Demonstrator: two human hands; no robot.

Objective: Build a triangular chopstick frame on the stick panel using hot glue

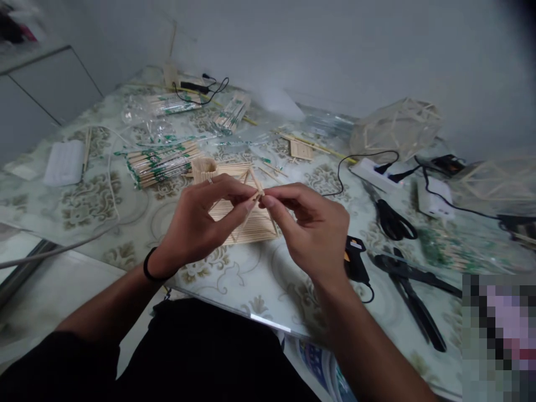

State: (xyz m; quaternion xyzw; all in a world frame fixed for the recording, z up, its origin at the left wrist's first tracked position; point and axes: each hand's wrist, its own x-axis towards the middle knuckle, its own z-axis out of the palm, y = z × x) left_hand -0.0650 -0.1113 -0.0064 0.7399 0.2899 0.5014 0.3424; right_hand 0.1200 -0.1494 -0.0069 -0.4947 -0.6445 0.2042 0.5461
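My left hand (205, 220) and my right hand (314, 226) meet fingertip to fingertip over the middle of the table. Both are closed in a pinch at the top joint of a small frame of wooden sticks (250, 177). Slanting sticks run down from that joint to a flat panel of sticks laid side by side (262, 226). Fingertips hide part of the joint. Just behind my left hand stands a round cup of stacked sticks (203, 167). A black glue gun (355, 262) lies beside my right wrist, partly hidden by it.
Packs of wooden sticks (163, 162) in plastic lie at the back left, near a white box (64, 162). On the right are scissors (391, 215), black-handled pliers (412, 296), a power strip (379, 174) with cords, and a stick lattice model (397, 131).
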